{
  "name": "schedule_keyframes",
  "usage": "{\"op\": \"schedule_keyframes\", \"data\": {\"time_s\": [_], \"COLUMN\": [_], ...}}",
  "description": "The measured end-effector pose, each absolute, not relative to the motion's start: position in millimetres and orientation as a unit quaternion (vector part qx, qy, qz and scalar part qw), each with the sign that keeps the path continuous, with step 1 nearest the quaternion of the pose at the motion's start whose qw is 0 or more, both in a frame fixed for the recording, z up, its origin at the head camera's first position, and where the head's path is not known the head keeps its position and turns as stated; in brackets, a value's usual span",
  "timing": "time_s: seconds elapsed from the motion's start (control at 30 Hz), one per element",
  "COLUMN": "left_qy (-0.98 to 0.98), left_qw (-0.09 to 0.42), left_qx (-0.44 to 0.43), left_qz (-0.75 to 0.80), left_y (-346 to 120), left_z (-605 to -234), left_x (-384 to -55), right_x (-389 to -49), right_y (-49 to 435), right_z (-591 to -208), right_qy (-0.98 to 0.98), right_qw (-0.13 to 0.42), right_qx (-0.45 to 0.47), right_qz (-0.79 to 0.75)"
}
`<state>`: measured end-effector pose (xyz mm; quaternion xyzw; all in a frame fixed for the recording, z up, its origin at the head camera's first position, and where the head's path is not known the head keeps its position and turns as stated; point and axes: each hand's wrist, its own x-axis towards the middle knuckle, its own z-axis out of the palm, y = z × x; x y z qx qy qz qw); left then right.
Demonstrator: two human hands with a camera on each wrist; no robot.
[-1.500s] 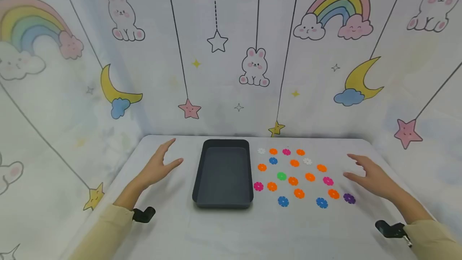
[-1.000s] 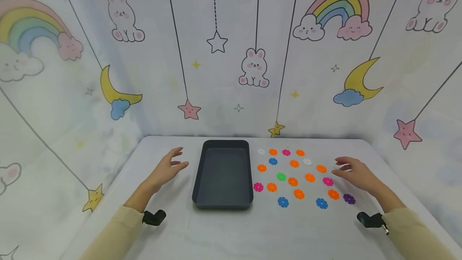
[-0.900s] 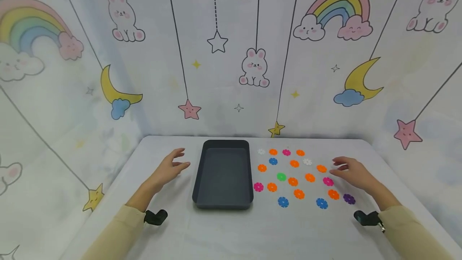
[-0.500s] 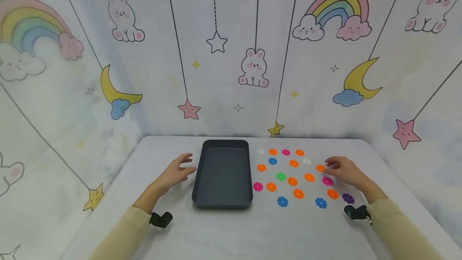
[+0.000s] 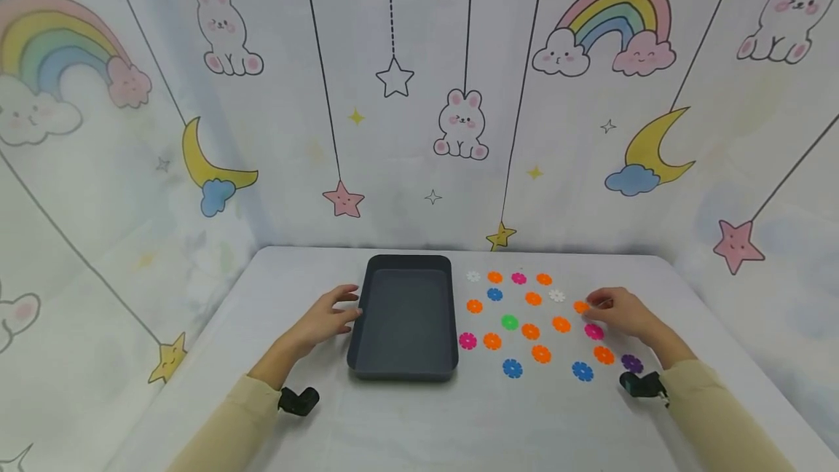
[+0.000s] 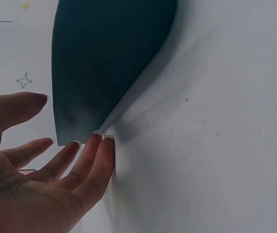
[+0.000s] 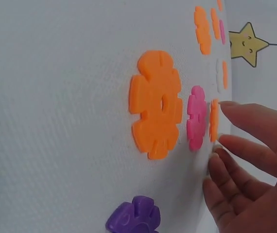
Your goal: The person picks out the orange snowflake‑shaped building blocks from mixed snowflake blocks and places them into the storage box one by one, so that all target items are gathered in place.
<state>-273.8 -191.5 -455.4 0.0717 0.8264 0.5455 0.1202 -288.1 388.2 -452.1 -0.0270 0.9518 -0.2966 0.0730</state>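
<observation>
Beside the left wall of a dark grey rectangular tray (image 5: 405, 326) is my left hand (image 5: 321, 323), with thumb and fingers spread. In the left wrist view, its fingertips are right at the tray's outer side (image 6: 99, 63), with the thumb held apart. My right hand (image 5: 619, 309) reaches down over the right-hand edge of the scattered flower-shaped plastic discs. Its thumb and index fingertips are parted at the near edge of an orange disc (image 7: 214, 120), which lies flat on the table. A pink disc (image 7: 197, 118) and a larger-looking orange disc (image 7: 155, 104) lie closer to that wrist camera.
Right of the tray, several more discs lie spread out, among them a green disc (image 5: 510, 322), a blue disc (image 5: 583, 371) and a purple disc (image 5: 632, 363). The white table (image 5: 419, 428) ends at a printed cloth backdrop (image 5: 406, 144) behind and at both sides.
Both hands have moved inward and lowered: the left rightward to the tray's side, the right leftward to the orange disc. The tray and discs stay in place.
</observation>
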Motion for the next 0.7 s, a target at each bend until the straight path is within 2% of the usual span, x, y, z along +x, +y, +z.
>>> {"op": "schedule_keyframes", "data": {"time_s": [0.7], "left_qy": [0.807], "left_qw": [0.151], "left_qx": [0.053], "left_qz": [0.568], "left_y": [-183.3], "left_z": [-458.5], "left_x": [-272.6], "right_x": [-293.1], "right_y": [386.7], "right_z": [-453.8], "right_qy": [0.955], "right_qw": [0.069], "right_qx": [-0.040], "right_qz": [-0.286]}}
